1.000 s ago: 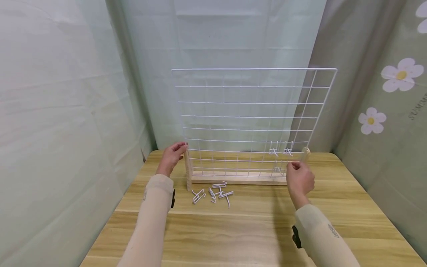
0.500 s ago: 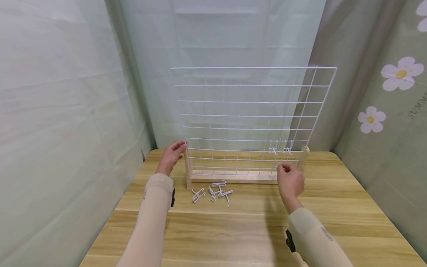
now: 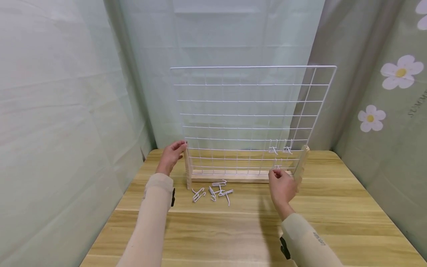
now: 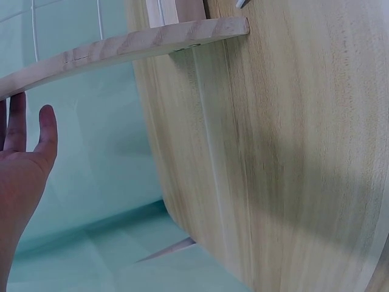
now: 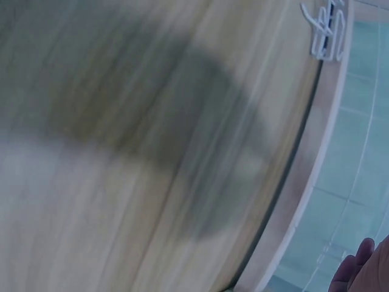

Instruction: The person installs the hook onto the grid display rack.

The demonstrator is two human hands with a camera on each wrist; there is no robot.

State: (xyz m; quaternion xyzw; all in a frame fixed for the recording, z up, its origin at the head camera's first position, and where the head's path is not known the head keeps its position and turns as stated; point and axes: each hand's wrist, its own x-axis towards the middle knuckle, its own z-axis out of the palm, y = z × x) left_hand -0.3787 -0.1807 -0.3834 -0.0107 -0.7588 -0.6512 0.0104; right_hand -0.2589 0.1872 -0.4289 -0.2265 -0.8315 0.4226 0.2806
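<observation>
A white wire grid panel (image 3: 247, 128) stands upright in a wooden base (image 3: 233, 178) in the head view. My left hand (image 3: 171, 155) holds the top of the left wooden post (image 3: 188, 168) between thumb and fingers. In the left wrist view, part of that hand (image 4: 27, 164) is visible beside the post. Two white wire hooks hang side by side on the grid, one (image 3: 273, 150) left of the other (image 3: 288, 150). A third hook (image 3: 277, 166) hangs below. My right hand (image 3: 282, 187) has its fingertips bunched beside this lower hook; what lies between them is hidden.
Several loose white wire hooks (image 3: 220, 193) lie on the wooden table (image 3: 233, 233), in front of the base's left part. A right post (image 3: 302, 163) supports the grid beyond my right hand. Pale curtains (image 3: 76, 111) surround the table, the right one printed with flowers.
My right hand has moved left and slightly down along the lower part of the grid, uncovering the right post. The left hand, the hung hooks and the loose hooks have kept their places.
</observation>
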